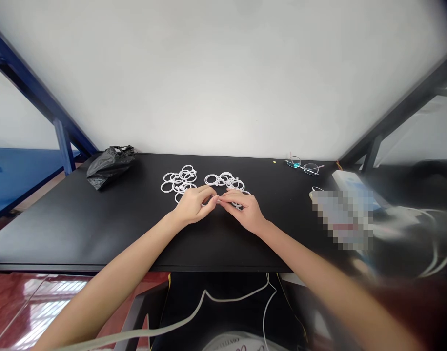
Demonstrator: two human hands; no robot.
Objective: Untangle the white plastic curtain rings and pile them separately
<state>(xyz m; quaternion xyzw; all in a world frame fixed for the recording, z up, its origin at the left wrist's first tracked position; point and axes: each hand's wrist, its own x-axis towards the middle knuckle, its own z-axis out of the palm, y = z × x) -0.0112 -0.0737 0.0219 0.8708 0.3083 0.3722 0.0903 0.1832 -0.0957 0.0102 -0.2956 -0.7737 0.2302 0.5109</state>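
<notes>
On a black table (pixel 99 229) my left hand (pixel 193 204) and my right hand (pixel 245 210) meet at the middle, fingertips pinched together on a small white ring (pixel 216 199). Just behind my left hand lies a loose pile of white rings (pixel 179 181). A second pile of white rings (pixel 226 181) lies behind my right hand, partly hidden by its fingers. Both hands rest low on the tabletop.
A crumpled black plastic bag (pixel 109 165) sits at the back left. A pair of glasses (pixel 304 167) lies at the back right near a white box (pixel 350 183) and cables (pixel 434 253). Blue frame bars (pixel 62 141) stand at left; a white cord (pixel 227 295) hangs under the table.
</notes>
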